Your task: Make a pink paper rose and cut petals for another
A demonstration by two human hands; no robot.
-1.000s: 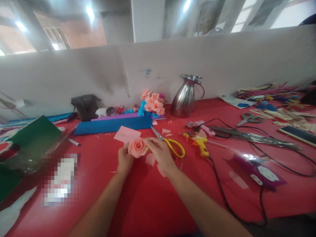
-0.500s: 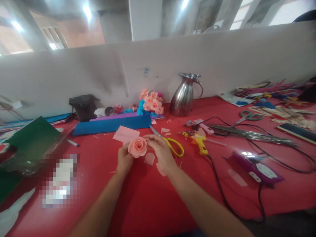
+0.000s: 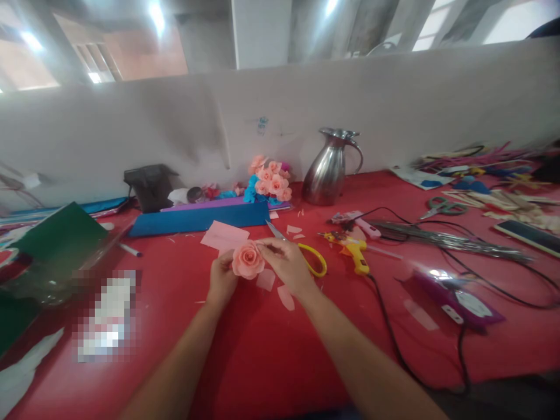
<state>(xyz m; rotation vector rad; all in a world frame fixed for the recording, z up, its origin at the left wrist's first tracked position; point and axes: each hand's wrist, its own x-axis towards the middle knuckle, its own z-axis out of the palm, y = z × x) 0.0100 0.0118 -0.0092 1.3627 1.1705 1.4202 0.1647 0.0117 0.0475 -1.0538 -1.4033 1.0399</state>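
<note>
A pink paper rose [image 3: 247, 260] is held above the red table [image 3: 262, 350] between both hands. My left hand [image 3: 221, 283] grips it from below and behind, fingers closed. My right hand [image 3: 286, 265] pinches the rose's right edge with its fingertips. Loose pink petals [image 3: 265, 280] lie on the table right under the hands. Yellow-handled scissors [image 3: 306, 256] lie just behind my right hand. A pink paper sheet [image 3: 224, 235] lies behind the rose.
A yellow glue gun [image 3: 356, 254] with a black cord lies to the right, near a purple device [image 3: 459, 300]. At the back stand a steel jug [image 3: 330, 169], a bunch of paper roses [image 3: 271, 182] and blue paper rolls [image 3: 196, 220]. Green sheets [image 3: 56, 239] lie left; wires and craft sticks right.
The rose has shifted slightly to the right and my right hand has closed in on its edge. The rest of the table is as before.
</note>
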